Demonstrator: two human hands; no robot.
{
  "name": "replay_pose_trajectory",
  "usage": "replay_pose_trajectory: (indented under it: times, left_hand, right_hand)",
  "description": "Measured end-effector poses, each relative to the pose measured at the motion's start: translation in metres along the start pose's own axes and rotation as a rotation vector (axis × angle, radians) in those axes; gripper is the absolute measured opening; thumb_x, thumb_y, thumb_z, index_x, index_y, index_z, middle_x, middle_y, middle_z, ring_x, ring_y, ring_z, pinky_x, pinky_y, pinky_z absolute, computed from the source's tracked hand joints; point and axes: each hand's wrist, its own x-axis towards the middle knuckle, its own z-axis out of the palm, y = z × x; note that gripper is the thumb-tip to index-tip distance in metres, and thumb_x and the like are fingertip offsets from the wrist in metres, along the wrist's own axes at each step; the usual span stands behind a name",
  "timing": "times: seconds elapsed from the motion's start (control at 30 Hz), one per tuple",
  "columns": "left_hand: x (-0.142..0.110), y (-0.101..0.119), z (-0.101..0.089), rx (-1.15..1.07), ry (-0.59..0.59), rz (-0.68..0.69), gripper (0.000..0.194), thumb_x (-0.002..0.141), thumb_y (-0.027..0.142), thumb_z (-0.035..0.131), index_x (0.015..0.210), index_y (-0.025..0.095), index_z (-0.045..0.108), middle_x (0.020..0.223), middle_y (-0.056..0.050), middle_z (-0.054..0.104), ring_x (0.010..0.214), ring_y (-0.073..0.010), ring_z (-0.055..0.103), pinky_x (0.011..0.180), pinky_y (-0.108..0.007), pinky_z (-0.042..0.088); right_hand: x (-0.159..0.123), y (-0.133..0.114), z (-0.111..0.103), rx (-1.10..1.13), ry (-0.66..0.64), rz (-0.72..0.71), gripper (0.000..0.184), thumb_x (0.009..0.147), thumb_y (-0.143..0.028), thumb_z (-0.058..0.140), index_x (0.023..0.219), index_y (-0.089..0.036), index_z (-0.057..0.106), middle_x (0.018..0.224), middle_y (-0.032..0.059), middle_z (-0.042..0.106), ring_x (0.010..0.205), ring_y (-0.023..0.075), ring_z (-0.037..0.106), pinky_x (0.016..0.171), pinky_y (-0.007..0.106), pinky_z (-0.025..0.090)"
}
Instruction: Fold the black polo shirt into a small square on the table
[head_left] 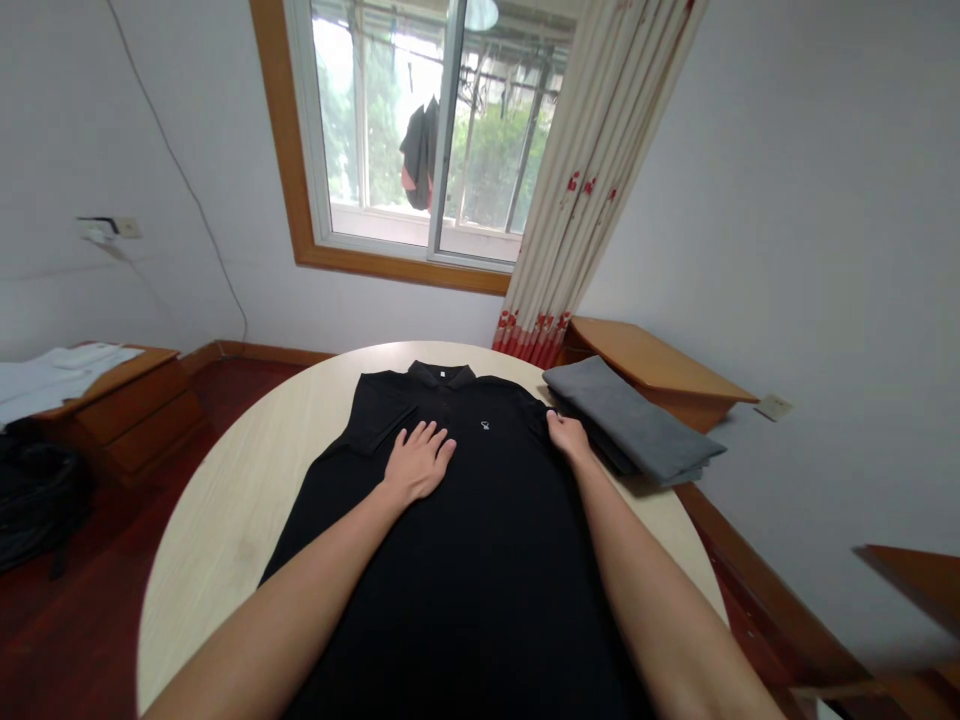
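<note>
A black polo shirt (487, 540) lies front up on the round table, its collar toward the window and a small white logo on the chest. My left hand (417, 460) rests flat on the shirt's chest with its fingers spread, close to the sleeve that is folded inward on the left. At the other side, my right hand (568, 436) pinches the edge of the right sleeve between thumb and fingers. The shirt's lower hem is out of sight at the bottom of the view.
Folded grey and black clothes (637, 415) are stacked on the round table (217, 540), right of my right hand. Behind them stands a wooden cabinet (660, 355) beside the curtain (577, 200). A nightstand (142, 405) with white cloth is at the left, near a black bag (37, 490).
</note>
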Motion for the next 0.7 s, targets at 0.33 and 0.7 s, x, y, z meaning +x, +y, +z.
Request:
replay_pose_trajectory:
  times: [0.33, 0.7]
  left_hand:
    - [-0.003, 0.0, -0.009, -0.06, -0.072, -0.002, 0.072, 0.101, 0.056, 0.004, 0.149, 0.027, 0.048, 0.161, -0.004, 0.036, 0.152, -0.0246, 0.022, 0.123, -0.051, 0.015]
    - [-0.001, -0.014, -0.025, -0.164, -0.263, 0.072, 0.073, 0.099, 0.061, 0.004, 0.151, 0.029, 0.043, 0.164, -0.002, 0.027, 0.154, -0.0248, 0.012, 0.123, -0.054, 0.008]
  right_hand:
    - [-0.01, 0.002, 0.01, -0.042, -0.077, -0.097, 0.05, 0.097, -0.044, 0.045, 0.136, -0.017, 0.062, 0.147, 0.0175, 0.052, 0.137, 0.0337, 0.046, 0.114, 0.053, 0.032]
    - [0.004, 0.008, 0.013, 0.391, 0.084, -0.175, 0.047, 0.083, -0.035, 0.06, 0.122, -0.009, 0.068, 0.134, 0.0186, 0.062, 0.125, 0.0294, 0.058, 0.111, 0.039, 0.041]
